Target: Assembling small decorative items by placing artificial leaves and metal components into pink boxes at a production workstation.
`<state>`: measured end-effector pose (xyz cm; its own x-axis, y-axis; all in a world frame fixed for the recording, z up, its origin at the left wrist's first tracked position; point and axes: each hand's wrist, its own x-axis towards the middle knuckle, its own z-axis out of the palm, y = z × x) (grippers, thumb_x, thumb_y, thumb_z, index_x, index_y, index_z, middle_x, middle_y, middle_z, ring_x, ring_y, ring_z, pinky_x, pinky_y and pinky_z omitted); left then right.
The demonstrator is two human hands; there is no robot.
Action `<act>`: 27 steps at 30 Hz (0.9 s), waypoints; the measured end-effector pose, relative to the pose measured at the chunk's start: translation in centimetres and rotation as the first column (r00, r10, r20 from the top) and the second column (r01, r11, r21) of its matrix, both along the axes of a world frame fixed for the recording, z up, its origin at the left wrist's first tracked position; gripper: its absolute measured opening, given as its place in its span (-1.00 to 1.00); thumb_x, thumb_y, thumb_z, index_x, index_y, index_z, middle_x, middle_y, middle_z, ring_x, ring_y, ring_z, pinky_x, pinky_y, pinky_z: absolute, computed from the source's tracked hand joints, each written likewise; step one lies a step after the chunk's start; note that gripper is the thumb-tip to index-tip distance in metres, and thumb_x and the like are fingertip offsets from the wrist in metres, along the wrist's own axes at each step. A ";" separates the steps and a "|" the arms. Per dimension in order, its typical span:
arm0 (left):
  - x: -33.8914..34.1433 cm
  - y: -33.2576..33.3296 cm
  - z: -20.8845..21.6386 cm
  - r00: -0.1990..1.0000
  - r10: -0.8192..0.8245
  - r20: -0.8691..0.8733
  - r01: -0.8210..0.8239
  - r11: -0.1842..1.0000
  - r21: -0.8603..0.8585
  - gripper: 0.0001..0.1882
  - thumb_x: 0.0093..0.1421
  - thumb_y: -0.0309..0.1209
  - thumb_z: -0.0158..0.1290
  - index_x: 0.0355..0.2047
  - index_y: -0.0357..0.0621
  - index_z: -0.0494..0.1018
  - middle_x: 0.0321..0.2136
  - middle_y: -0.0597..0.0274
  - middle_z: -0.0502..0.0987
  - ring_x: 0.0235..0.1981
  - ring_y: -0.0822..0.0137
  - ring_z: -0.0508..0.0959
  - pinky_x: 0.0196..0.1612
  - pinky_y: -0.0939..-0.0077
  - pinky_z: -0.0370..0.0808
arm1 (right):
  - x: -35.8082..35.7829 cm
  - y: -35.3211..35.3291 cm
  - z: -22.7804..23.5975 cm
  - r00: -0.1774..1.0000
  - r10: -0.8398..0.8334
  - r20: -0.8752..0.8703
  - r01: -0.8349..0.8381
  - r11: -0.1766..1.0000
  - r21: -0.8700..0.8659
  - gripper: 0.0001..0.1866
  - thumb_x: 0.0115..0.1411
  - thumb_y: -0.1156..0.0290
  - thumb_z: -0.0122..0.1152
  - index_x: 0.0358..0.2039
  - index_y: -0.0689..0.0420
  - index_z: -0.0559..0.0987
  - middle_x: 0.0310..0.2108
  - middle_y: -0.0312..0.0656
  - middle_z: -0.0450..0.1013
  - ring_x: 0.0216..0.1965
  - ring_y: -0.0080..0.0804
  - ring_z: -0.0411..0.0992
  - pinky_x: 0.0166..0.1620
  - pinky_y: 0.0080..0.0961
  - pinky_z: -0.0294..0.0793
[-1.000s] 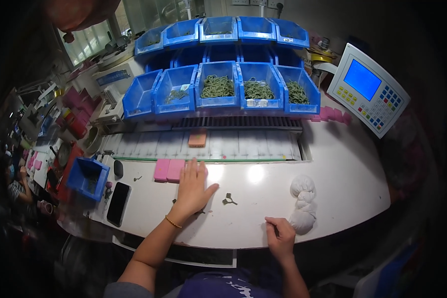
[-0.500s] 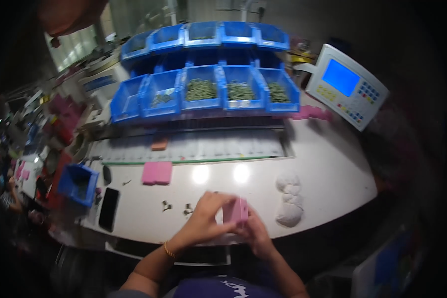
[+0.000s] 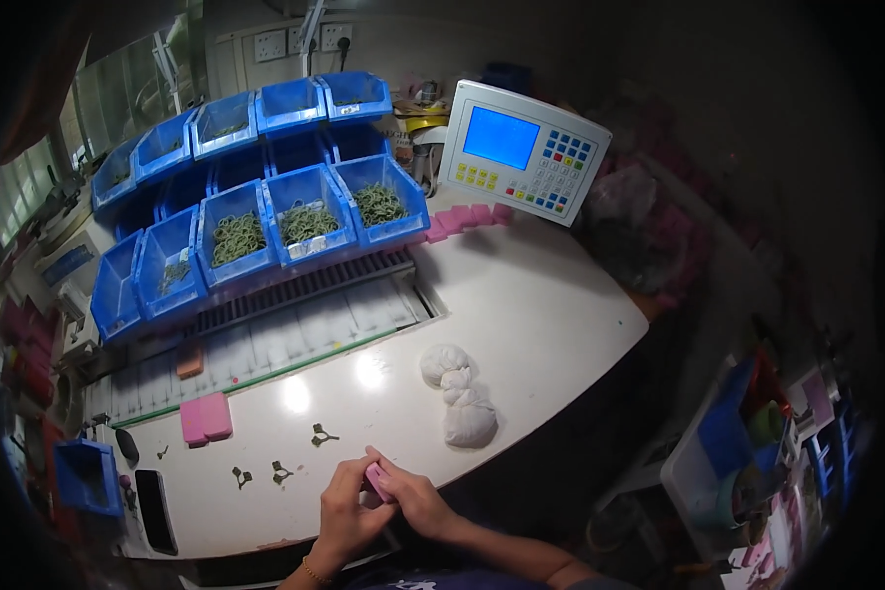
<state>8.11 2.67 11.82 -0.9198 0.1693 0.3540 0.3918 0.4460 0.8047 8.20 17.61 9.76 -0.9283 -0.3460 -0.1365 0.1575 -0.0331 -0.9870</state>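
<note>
Both hands hold one pink block (image 3: 379,483) close to the table's front edge. My left hand (image 3: 346,513) wraps its left side, with the fingers closed. Against its other side, my right hand (image 3: 419,502) has its fingers folded over the top. Much of the block is hidden by the fingers. Just beyond the hands lie small dark green branched pieces: one (image 3: 323,435) farther off, another (image 3: 281,473) and a third (image 3: 242,478) to the left. A pair of pink blocks (image 3: 206,420) sits side by side farther left.
A white knotted cloth bundle (image 3: 470,418) lies right of the hands. Blue bins (image 3: 234,239), several with green pieces, stand in tiers behind. A keypad console (image 3: 524,149) stands at the back right. A black phone (image 3: 155,511), a blue bin (image 3: 88,478) and an orange block (image 3: 190,360) are left.
The view has swung to the right, so the table appears shifted left and tilted. My hands still grip the pink block, now turned and more covered by the fingers.
</note>
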 end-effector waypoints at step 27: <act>-1.0 -2.6 1.0 0.839 -0.193 0.509 -0.059 0.897 0.438 -0.52 0.19 -0.53 0.16 0.12 -0.21 0.32 -0.36 0.24 0.54 -0.45 0.54 0.50 -0.40 0.66 0.46 | -3.6 3.6 0.8 0.942 0.055 -0.332 0.066 0.937 0.343 -0.61 0.20 0.47 0.19 0.05 0.24 0.44 -0.26 -0.16 0.40 -0.33 -0.46 0.38 -0.25 -0.52 0.42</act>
<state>7.08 0.09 12.85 -0.9732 0.1888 -0.1314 -0.1330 0.0042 0.9911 4.60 21.21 10.53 -0.9421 -0.3281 0.0698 -0.1797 0.3180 -0.9309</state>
